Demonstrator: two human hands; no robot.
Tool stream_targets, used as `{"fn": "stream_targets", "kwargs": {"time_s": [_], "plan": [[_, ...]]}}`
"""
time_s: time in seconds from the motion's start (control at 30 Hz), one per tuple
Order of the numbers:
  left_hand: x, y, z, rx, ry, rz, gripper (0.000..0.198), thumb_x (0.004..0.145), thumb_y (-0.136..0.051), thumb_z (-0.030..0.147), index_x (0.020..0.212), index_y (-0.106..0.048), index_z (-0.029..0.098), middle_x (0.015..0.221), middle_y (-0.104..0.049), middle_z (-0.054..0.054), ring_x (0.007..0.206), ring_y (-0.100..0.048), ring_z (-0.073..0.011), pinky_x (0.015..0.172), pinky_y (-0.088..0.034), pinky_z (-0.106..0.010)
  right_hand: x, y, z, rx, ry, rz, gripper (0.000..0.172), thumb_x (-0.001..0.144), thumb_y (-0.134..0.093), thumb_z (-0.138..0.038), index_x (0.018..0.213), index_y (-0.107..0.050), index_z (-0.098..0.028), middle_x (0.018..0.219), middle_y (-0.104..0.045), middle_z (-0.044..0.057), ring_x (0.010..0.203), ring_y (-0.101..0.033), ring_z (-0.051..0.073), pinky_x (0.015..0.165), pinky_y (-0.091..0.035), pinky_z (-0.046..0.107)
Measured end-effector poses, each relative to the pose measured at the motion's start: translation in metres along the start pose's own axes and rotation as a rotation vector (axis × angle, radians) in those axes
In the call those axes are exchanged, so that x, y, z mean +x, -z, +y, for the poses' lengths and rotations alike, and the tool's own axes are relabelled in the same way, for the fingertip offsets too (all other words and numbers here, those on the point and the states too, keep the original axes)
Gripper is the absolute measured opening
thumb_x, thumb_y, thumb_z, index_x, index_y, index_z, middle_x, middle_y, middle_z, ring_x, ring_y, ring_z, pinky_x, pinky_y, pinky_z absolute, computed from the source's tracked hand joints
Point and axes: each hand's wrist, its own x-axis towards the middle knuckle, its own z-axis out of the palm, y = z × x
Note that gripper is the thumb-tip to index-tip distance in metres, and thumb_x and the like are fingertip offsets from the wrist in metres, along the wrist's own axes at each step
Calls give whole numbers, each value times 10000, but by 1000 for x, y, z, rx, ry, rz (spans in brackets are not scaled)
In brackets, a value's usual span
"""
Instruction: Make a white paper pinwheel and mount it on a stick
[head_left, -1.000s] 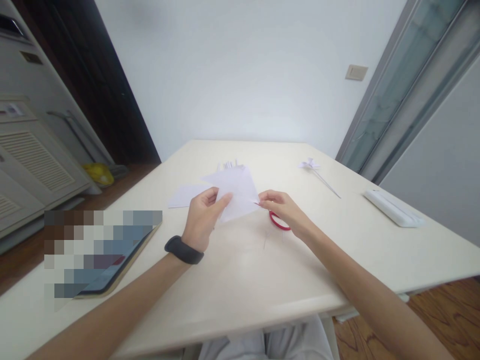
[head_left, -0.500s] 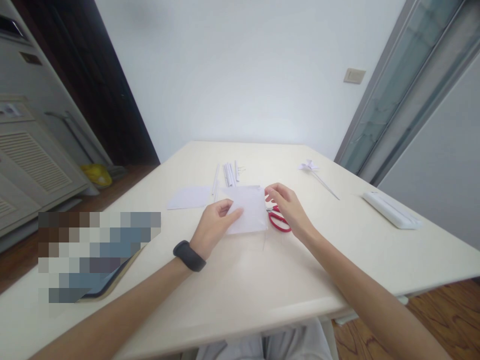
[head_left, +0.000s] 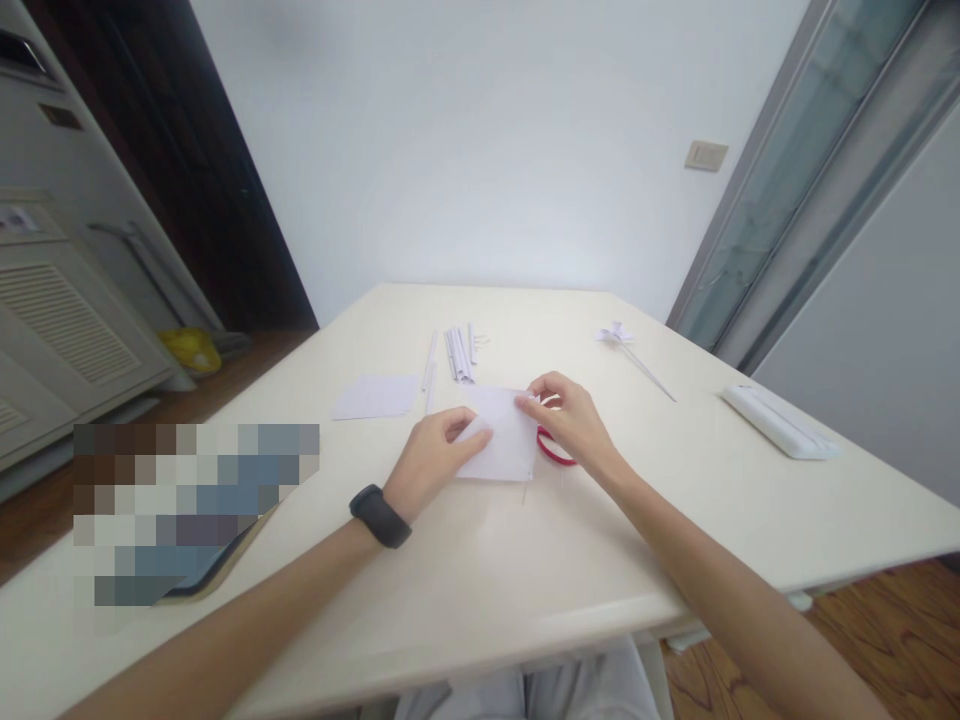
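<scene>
Between my hands is a square sheet of white paper (head_left: 499, 445), tilted up off the table. My left hand (head_left: 435, 445) grips its left side, thumb on top; a black band circles that wrist. The thumb and fingers of my right hand (head_left: 566, 410) pinch the sheet's far right corner. Red-handled scissors (head_left: 556, 450) lie just under and beside my right hand, which hides most of them. Close to the sheet's near right corner, a thin pin-like piece (head_left: 524, 493) shows on the table.
Rolled white paper sticks (head_left: 459, 355) lie beyond the sheet. More white squares (head_left: 377, 397) are stacked at left. A paper pinwheel on a stick (head_left: 616, 335) lies at back right, with a white pouch (head_left: 780, 422) farther right. A partly blurred-out tablet-like device (head_left: 225, 565) sits at front left.
My right hand has closed on the sheet's far right corner, having been beside its edge. The sheet has shifted slightly toward me, showing more of the paper rolls behind it.
</scene>
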Motion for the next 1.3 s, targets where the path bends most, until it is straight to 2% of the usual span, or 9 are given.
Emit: {"fn": "stream_targets", "kwargs": {"time_s": [0.13,0.37,0.57,0.67,0.9,1.13,1.3], "plan": [[1,2,-2,13,-6,18,142,703,-619,327,704,-654,189,760,-682,-21,748,-619,-222,614,-460,-276,2,1,1,-14,30,16,158,785,-553,-322,738,-595,-178,845,-588,34,765,-569,156,692,-467,281],[2,4,-1,2,16,-1,177,718,-599,343,760,-663,183,837,-695,-45,740,-624,-221,620,-468,-294,1,5,0,-43,111,46,156,829,-518,-293,776,-616,-183,874,-593,38,786,-580,152,704,-474,274],[2,3,1,3,30,12,154,695,-617,335,653,-623,187,684,-644,-7,661,-587,-193,564,-421,-263,-3,3,-8,-132,242,150,30,804,-555,-186,782,-572,-198,921,-542,51,878,-526,187,793,-428,326],[2,3,2,-2,42,8,151,695,-619,319,634,-601,182,666,-617,6,657,-567,-178,563,-399,-248,-4,2,-9,-159,311,161,55,795,-562,-149,780,-554,-201,947,-527,59,926,-510,204,830,-410,353],[2,3,4,-34,110,1,185,712,-601,339,746,-622,158,747,-653,-20,698,-594,-195,617,-424,-278,-6,0,-15,-150,444,70,38,820,-572,-174,796,-568,-204,992,-522,62,970,-522,191,876,-421,359],[1,2,4,-35,84,14,226,731,-594,344,614,-525,163,592,-487,49,553,-476,-116,502,-324,-219,-13,-7,-15,-208,543,-101,30,818,-583,-182,828,-575,-209,1138,-489,84,1104,-453,213,907,-408,377],[0,2,5,-31,79,-2,213,728,-593,324,611,-527,159,596,-482,39,551,-455,-117,478,-310,-216,-15,-10,-13,-317,519,-108,36,825,-578,-193,849,-582,-219,1234,-450,73,1154,-397,223,942,-378,397]]}}
